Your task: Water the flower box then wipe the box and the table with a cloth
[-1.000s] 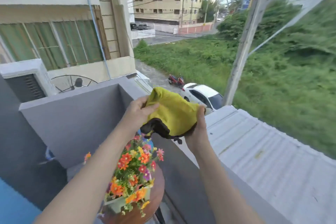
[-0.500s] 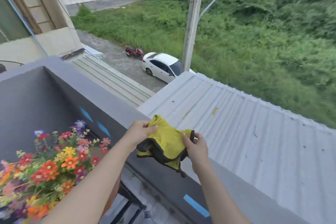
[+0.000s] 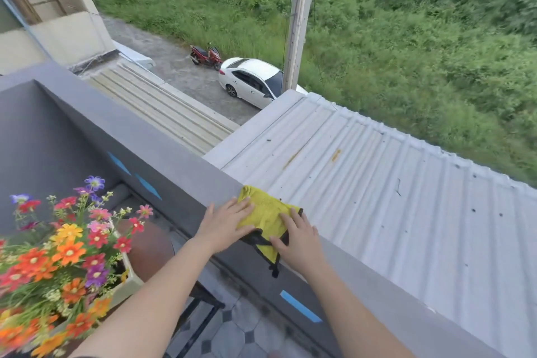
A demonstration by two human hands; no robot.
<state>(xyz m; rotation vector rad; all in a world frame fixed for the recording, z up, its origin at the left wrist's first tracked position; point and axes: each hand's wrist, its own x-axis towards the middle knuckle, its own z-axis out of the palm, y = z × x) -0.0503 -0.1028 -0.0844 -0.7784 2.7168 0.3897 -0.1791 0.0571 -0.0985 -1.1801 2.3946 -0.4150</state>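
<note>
Two hands, the left hand (image 3: 225, 224) and the right hand (image 3: 299, 238), lie with straight fingers (image 3: 242, 205) spread flat. They press one yellow, dark-edged cloth (image 3: 266, 212) onto the top of a grey balcony wall (image 3: 174, 166); neither grips it. One corner of the cloth hangs over the wall's inner face. Below and left of the cloth, one flower box (image 3: 128, 285) stands on one round brown worktop (image 3: 148, 244); both are cut off by the frame and partly blurred. Beyond the cloth lies one corrugated roof (image 3: 377, 197). Farther off is one white car (image 3: 252, 81), partly hidden by one pole (image 3: 296, 23), and one red motorbike (image 3: 205, 56).
</note>
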